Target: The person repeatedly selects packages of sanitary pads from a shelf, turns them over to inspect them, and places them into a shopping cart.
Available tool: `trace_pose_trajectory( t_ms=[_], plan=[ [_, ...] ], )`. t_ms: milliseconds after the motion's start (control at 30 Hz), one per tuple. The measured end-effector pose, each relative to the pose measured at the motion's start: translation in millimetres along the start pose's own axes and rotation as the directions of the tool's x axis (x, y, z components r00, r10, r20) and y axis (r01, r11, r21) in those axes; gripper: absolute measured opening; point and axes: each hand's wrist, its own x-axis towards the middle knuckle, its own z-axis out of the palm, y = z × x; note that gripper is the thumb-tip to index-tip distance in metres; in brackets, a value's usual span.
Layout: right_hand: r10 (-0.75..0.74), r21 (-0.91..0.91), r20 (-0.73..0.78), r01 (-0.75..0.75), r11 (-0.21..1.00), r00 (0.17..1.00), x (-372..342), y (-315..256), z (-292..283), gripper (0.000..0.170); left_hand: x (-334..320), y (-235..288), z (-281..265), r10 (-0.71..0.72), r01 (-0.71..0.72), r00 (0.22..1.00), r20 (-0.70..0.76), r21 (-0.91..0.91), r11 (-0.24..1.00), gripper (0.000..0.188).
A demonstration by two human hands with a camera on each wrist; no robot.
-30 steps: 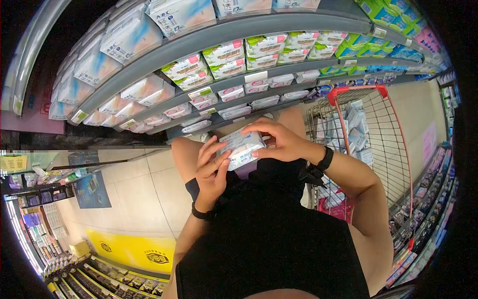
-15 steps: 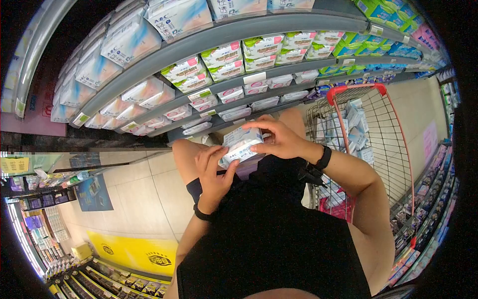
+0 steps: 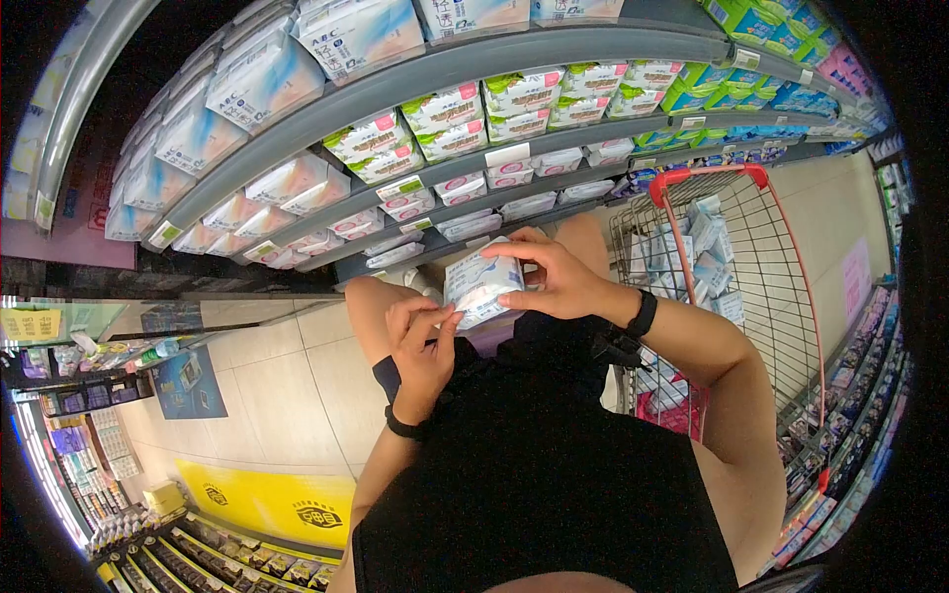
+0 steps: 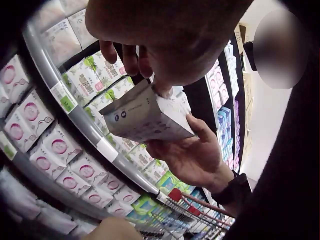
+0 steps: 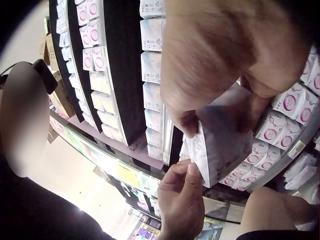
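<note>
"How are you holding yourself?"

"Over my sleeveless black top [image 3: 534, 474], my right elbow is bent out to the side and its forearm angles inward. My left forearm comes up from below. A black band [image 3: 644, 312] circles my right wrist, a second black band [image 3: 405, 427] my left."

"And the grip itself?"

"Clamped on both sides. My right hand [image 3: 568, 280] holds the soft white-and-blue plastic packet [image 3: 479, 282] by its right end, thumb on the near side, fingers at the far edge. My left hand [image 3: 420, 346] pinches the near left corner between thumb and forefinger, the other fingers bent in."

"Where's the packet, then?"

"Off the floor, in front of my lap; seen from above, it sits between my bare knees."

"What's past it?"

"To my right, a wire shopping cart with a red handle [image 3: 710, 177], white-and-blue packs [image 3: 707, 237] piled inside. Ahead, grey-edged shelves [image 3: 593, 44] carry rows of white-and-green packs [image 3: 442, 107]. Off to my left, a bright yellow panel [image 3: 262, 494] lies along the pale tiled floor [image 3: 267, 395]."
</note>
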Motion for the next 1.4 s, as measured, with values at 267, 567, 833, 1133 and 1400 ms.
trace_pose_trajectory(
  t_ms=[267,567,833,1133,1400],
  plan=[
    [-0.044,-0.068,-0.016,0.042,0.997,0.999,-1,3,3,0.061,-2,-2,0,0.007,-0.006,1.0,-0.013,0.088,0.996,0.012],
    [-0.072,-0.196,-0.017,0.067,0.978,0.997,-4,2,6,0.073,10,23,-1,0.004,-0.004,1.0,0.011,-0.018,1.0,0.021],
    [-0.162,-0.314,-0.035,0.143,0.939,0.986,-12,-4,19,0.076,9,25,0,0.188,-0.193,0.977,0.096,0.051,0.98,0.029],
    [-0.283,-0.403,0.017,0.266,0.876,0.959,-13,-14,22,0.074,3,35,-4,0.288,-0.291,0.956,0.058,0.043,0.956,0.024],
    [0.176,0.611,-0.005,-0.136,0.78,0.984,-14,8,34,0.05,-1,35,-7,0.438,-0.442,0.896,0.067,0.215,0.871,0.026]
  ],
)
